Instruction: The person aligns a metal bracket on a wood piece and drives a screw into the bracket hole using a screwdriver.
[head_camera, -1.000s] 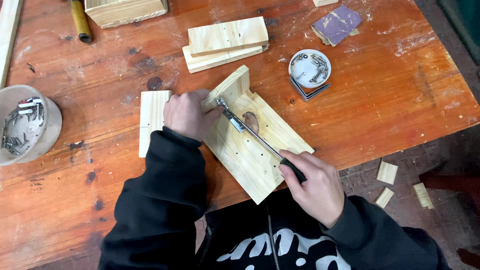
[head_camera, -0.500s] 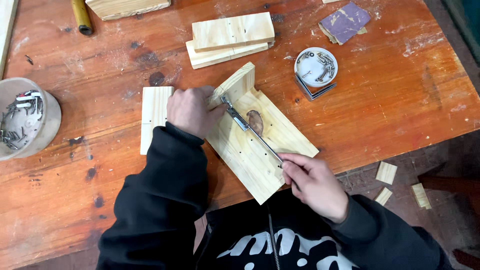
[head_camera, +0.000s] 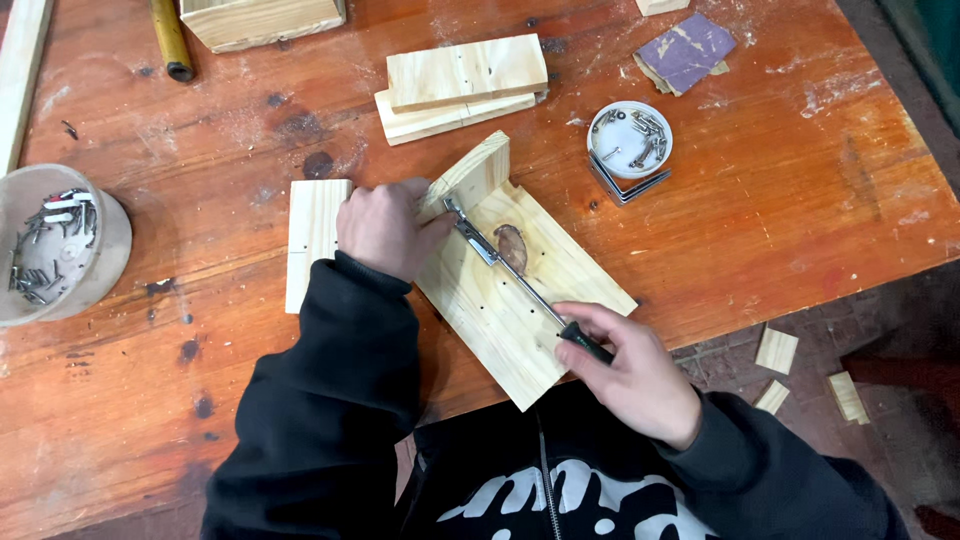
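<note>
Here the left hand (head_camera: 385, 230) lies knuckles up, its fingers curled together and pressed on the end of a small upright wooden block (head_camera: 468, 172) that stands on edge on a pale wooden board (head_camera: 520, 290); the thumb side reaches toward the metal head of a tool. That tool, a hammer (head_camera: 515, 275) with a thin metal shaft and a dark grip, runs slantwise across the board from just beside the left fingertips down to the right hand (head_camera: 625, 370). The right hand sits at the near corner of the board, fingers closed around the dark grip, thumb on top, wrist bent out over the table edge. Both arms wear black sleeves. Under the left palm, and just behind the fingers, lies a narrow pale plank (head_camera: 312, 240), flat on the table. The board rests slantwise on a worn reddish wooden table (head_camera: 780, 230), its near corner over the edge. Beyond the left fingers lie two stacked planks (head_camera: 460, 85); beyond the right fingers, well apart, stands a small round white dish of screws (head_camera: 630, 138). Far out past the left hand's knuckles sits a larger round tub of nails (head_camera: 60, 245). Below the table edge, near the right wrist, small wood offcuts (head_camera: 776, 350) lie on a dark floor.
</note>
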